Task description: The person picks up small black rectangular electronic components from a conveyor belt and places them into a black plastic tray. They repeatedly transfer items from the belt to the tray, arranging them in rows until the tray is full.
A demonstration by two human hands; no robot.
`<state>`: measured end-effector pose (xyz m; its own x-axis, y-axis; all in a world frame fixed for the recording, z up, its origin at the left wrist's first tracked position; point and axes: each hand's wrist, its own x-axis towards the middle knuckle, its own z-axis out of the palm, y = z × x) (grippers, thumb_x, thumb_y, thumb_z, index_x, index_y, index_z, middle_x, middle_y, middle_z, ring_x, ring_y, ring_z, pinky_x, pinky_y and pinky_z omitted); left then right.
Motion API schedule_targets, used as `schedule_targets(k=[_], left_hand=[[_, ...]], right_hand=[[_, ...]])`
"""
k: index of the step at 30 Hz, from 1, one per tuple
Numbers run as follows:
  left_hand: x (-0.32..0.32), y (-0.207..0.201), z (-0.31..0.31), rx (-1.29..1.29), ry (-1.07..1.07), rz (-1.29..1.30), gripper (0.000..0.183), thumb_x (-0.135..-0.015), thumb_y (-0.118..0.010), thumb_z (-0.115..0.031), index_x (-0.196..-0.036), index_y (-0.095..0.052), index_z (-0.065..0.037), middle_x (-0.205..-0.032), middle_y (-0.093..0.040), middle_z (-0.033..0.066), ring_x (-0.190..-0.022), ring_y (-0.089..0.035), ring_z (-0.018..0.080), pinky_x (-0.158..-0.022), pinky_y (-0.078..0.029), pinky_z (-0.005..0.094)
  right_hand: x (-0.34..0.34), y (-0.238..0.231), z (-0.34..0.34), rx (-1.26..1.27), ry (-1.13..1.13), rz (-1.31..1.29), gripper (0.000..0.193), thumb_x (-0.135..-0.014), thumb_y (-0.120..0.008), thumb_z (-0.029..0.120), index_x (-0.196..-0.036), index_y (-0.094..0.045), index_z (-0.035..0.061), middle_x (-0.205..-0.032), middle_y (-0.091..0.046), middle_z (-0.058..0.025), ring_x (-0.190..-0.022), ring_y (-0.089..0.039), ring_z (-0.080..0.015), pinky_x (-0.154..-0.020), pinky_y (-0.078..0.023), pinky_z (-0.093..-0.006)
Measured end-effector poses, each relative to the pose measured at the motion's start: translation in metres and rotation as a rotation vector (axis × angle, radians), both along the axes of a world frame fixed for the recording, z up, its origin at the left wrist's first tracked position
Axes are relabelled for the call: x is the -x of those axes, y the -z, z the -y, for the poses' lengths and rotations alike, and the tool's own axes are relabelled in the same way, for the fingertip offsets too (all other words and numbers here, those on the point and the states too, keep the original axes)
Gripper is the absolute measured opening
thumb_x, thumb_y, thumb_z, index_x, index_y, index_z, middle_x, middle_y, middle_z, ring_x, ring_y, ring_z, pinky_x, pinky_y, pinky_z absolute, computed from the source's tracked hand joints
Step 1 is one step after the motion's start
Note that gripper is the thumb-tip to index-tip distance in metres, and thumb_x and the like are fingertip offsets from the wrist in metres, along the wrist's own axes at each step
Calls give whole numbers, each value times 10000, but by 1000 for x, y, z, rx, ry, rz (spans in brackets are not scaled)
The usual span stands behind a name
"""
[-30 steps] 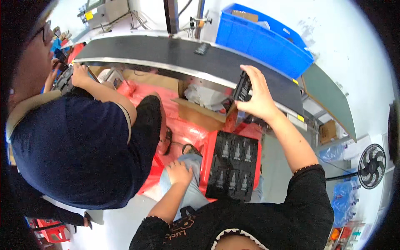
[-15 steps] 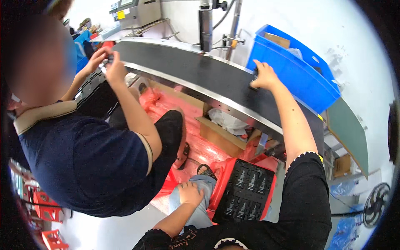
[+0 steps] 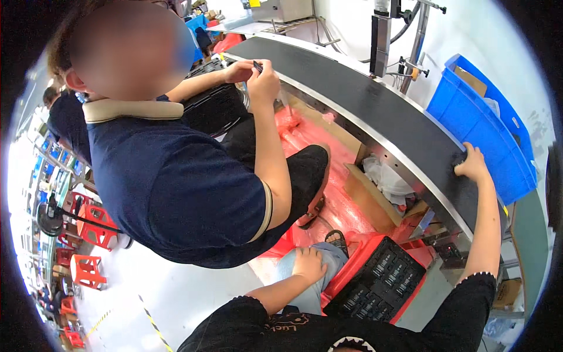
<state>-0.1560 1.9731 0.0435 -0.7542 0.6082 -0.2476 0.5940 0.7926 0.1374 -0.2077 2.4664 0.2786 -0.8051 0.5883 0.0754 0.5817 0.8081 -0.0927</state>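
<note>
My right hand [image 3: 474, 165] reaches out over the far right part of a dark conveyor belt [image 3: 404, 129], beside a blue plastic bin. Its fingers are closed around a small black piece [image 3: 459, 158]; most of it is hidden, so its kind does not show. My left hand [image 3: 309, 266] lies flat on my knee, on light blue trousers, fingers stretched out with nothing in them. Close to my legs, a black compartment tray [image 3: 367, 280] with several small dark pieces sits on a red stool [image 3: 347, 268].
A co-worker in a navy shirt [image 3: 170, 176] sits at left, holding a small dark piece [image 3: 258, 66] over the belt. The blue bin [image 3: 481, 138] stands behind the belt. Under it is an open cardboard box [image 3: 375, 196] with white bags. Red stools [image 3: 88, 271] stand at far left.
The view has swung left, so everything appears farther right. My right hand still holds the small black piece at the belt by the bin. My left hand stays on my knee.
</note>
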Motion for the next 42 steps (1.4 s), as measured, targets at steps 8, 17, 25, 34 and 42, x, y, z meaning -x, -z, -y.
schedule_targets(k=[8,17,25,34,42], left_hand=[[-3,-4,-1,15,-1,-45,512,-830,-554,-478,-1085,-631,-41,-1099,-592,154,-1095,-522,308,-959,-340,501],[-6,1,6,-4,-16,-50,494,-821,-564,-469,-1079,-640,-55,-1081,-608,137,-1080,-534,297,-956,-340,498],[-2,3,-4,9,-17,-46,510,-806,-570,-459,-1111,-627,-54,-1127,-589,144,-1112,-520,297,-969,-357,490],[-5,9,8,173,-54,-76,576,-836,-520,-503,-1168,-591,-37,-1167,-592,161,-1128,-544,312,-949,-403,484],[-5,14,27,75,-100,-104,560,-810,-544,-501,-1107,-626,-34,-1132,-605,166,-1108,-553,319,-935,-415,488]], right_hand=[[-67,-4,39,-422,-62,-218,852,-529,-702,99,-1328,-411,47,-1347,-376,-255,-1246,-377,-428,-1027,-353,-472],[-133,13,198,31,-428,-623,770,-516,-682,120,-1247,-451,40,-1327,-415,-224,-1289,-373,-392,-1112,-262,-458],[-247,169,327,1726,325,-740,593,-737,-650,170,-1272,-414,72,-1121,-514,-109,-1016,-552,-256,-862,-498,-414],[-343,221,352,2378,846,-755,383,-833,-544,311,-1139,-558,81,-1089,-604,-159,-1051,-566,-340,-937,-440,-534],[-365,228,350,2235,868,-571,412,-786,-604,369,-1115,-562,125,-1047,-605,-105,-976,-571,-294,-886,-447,-548]])
